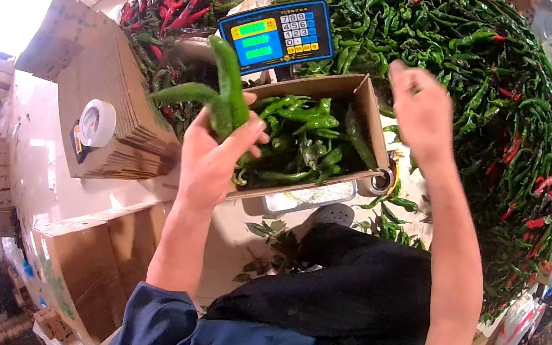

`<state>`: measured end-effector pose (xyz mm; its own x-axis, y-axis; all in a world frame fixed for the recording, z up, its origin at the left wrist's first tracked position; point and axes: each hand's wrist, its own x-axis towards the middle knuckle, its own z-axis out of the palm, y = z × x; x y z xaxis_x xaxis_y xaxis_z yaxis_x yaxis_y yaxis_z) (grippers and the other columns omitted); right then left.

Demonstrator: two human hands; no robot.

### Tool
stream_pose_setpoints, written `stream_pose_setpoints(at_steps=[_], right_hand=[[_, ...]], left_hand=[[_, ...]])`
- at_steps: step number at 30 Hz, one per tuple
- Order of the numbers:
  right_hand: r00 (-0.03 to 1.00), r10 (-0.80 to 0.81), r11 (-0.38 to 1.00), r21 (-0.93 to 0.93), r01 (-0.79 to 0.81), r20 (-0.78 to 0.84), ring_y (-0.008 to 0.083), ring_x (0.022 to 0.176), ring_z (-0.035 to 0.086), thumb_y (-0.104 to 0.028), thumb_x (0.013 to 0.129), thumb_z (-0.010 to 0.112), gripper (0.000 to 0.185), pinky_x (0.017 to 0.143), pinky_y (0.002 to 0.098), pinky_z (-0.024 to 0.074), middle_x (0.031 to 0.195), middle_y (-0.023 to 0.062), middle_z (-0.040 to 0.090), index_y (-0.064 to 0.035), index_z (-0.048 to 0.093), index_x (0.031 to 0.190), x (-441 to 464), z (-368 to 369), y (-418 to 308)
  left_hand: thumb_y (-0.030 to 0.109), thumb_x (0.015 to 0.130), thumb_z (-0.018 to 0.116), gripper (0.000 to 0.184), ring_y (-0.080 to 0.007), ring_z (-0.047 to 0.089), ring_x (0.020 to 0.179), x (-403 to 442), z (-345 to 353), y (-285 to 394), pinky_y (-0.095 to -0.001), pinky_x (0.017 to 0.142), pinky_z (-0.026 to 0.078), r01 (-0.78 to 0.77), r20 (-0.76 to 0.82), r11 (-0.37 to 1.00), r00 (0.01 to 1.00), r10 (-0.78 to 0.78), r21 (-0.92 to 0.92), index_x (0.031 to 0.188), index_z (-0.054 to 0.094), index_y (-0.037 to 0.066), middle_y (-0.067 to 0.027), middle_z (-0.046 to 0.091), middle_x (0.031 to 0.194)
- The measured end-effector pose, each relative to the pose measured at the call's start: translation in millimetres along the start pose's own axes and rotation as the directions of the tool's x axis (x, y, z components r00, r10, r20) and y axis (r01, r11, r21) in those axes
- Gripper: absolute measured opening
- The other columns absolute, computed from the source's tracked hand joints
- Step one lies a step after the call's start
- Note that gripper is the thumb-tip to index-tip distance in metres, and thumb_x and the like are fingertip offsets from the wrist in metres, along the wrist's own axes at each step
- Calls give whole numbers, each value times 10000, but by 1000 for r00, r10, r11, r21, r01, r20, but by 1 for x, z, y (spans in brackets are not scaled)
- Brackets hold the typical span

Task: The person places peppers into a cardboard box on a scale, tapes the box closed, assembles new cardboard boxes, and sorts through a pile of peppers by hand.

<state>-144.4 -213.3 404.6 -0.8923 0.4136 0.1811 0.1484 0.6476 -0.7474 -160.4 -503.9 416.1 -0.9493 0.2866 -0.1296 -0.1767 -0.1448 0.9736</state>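
The left hand [209, 162] grips at least two long green peppers [227, 78], one upright and one pointing outward, over the left end of a cardboard box [371, 119] that sits between the hands with more peppers [302, 119] inside. The right hand [423, 116], blurred with fingers partly curled, hangs by the large heap [485, 83] beyond it; whether it holds anything I cannot tell. This looks like a box-filling step, and adding the held peppers would call for lowering the left hand inward and loosening its fingers.
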Motion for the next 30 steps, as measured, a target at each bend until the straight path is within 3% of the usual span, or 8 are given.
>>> stream_pose_setpoints(at_steps=[2, 5, 8, 11, 14, 18, 24, 30], right_hand=[[939, 294, 870, 357, -341, 181, 199, 768, 616, -483, 962, 648, 499, 734, 350, 523, 856, 112, 681, 13, 695, 945, 6, -37, -38], [963, 76, 908, 381, -175, 260, 147, 917, 623, -272, 875, 781, 511, 849, 260, 522, 1062, 97, 664, 44, 600, 1234, -14, -39, -73], [941, 1, 958, 270, -98, 339, 164, 1011, 616, -174, 780, 812, 628, 887, 306, 521, 1083, 98, 679, 29, 574, 1325, -26, -38, -65], [974, 214, 861, 457, -222, 71, 150, 797, 650, -187, 824, 787, 396, 807, 301, 528, 842, 62, 690, 21, 645, 1128, -15, -62, -27], [949, 313, 839, 481, -254, -45, 117, 752, 624, -226, 829, 791, 419, 720, 286, 504, 840, 59, 675, 11, 647, 1143, -11, -117, 26], [916, 222, 953, -126, -277, -334, 183, 860, 630, -281, 855, 775, 497, 822, 330, 507, 973, 120, 687, 70, 619, 1170, -41, -183, 133], [776, 622, 352, -847, -399, -107, 385, 1258, 561, -361, 810, 781, 816, 1071, 419, 443, 1391, 251, 559, 46, 447, 1433, -138, -236, 251], [853, 480, 877, -141, -459, 207, 267, 1089, 666, -190, 892, 717, 586, 934, 350, 536, 1286, 233, 633, 21, 509, 1398, -112, -160, 156]], left_hand=[[92, 917, 698, 419, -188, 665, 847, 6, 25, -2, -305, 702, 547, 60, 37, 993, 998, -56, -105, 1285, 546, -39, -101, 661, 963], [58, 897, 695, 496, -195, 677, 881, 10, 84, -1, -296, 671, 553, 88, 148, 986, 987, -67, -143, 1335, 478, -31, -108, 657, 1058], [143, 832, 720, 649, -298, 659, 1011, 18, 134, -20, -395, 868, 548, -242, 376, 953, 913, 160, 181, 1352, 406, -84, -192, 642, 1100], [292, 731, 826, 935, -249, 598, 1149, 27, 150, 11, -337, 1019, 463, -252, 680, 911, 732, -41, 327, 1434, 364, -118, -201, 614, 1260], [245, 835, 771, 695, -300, 590, 1238, 39, 137, 8, -379, 1084, 437, -715, 801, 600, 566, 194, 360, 1437, 503, 27, -173, 603, 1365], [136, 879, 699, 334, -333, 600, 1222, 72, 103, -19, -405, 1061, 465, -652, 777, 570, 629, 39, 500, 1196, 665, 36, -183, 649, 1270], [143, 811, 721, 300, -365, 617, 1091, 71, 74, -52, -450, 959, 504, -834, 881, 286, 446, -154, 472, 1074, 674, 6, -172, 664, 1139], [200, 832, 696, 310, -356, 549, 1218, 69, 63, -70, -462, 1003, 467, -883, 929, 300, 308, -206, 360, 1109, 681, 61, -124, 652, 1181]])
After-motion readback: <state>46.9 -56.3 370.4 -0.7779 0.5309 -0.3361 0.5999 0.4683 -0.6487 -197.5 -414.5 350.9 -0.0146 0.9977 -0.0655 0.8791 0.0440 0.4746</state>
